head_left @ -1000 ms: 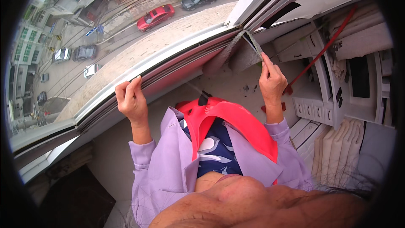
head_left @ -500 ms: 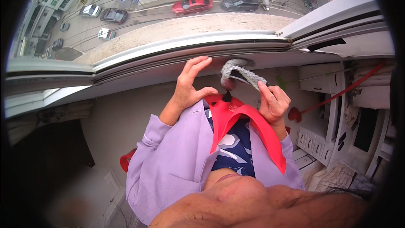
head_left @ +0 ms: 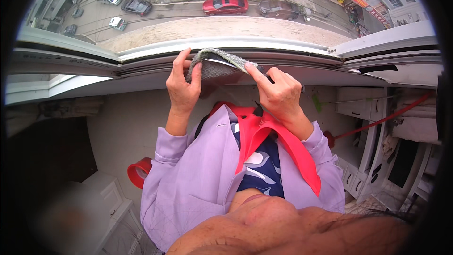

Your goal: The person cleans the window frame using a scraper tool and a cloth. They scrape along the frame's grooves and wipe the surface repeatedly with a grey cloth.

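A grey fluffy cleaning pad is stretched between my two hands, just inside the window track. A dark, smooth layer with a pale strip shows along its folded upper edge. The pad's left end is pinched between the thumb and fingers of my left hand. My right hand grips the other end, its index finger pressed along the edge. A dark piece sticks out beside the right fingers; whether it belongs to the pad I cannot tell.
The white window frame stands open above a street with parked cars. A red bucket sits on the floor at the left. At the right are a long red handle, a green tool and white cabinets.
My left hand was open and apart from the pad; it has moved left and now holds its end. The pad has been brought left and spread out between both hands.
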Available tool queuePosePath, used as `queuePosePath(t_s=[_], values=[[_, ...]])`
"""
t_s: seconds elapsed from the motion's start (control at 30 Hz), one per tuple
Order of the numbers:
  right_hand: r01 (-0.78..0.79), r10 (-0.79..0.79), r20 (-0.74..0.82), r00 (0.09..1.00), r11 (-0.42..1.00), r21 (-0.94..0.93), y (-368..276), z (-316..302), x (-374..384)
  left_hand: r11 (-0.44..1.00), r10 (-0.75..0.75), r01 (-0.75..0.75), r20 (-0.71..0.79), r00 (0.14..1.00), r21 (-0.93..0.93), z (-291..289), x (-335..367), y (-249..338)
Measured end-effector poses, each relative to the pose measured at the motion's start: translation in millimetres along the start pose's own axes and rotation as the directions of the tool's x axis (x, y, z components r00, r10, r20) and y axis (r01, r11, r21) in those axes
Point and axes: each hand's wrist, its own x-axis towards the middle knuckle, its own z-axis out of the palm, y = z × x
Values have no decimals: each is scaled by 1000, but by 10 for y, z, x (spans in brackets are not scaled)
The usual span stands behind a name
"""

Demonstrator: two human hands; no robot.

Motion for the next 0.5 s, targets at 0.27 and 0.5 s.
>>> queuePosePath(t_s=[0.27,0.5], values=[[74,-75,-11,997,995,-67,-66,155,141,996,86,-86,-4,996,13,-63,85,-225],[-26,18,111,994,997,68,-43,76,195,997,72,-71,25,997,-18,-143,148,-221]])
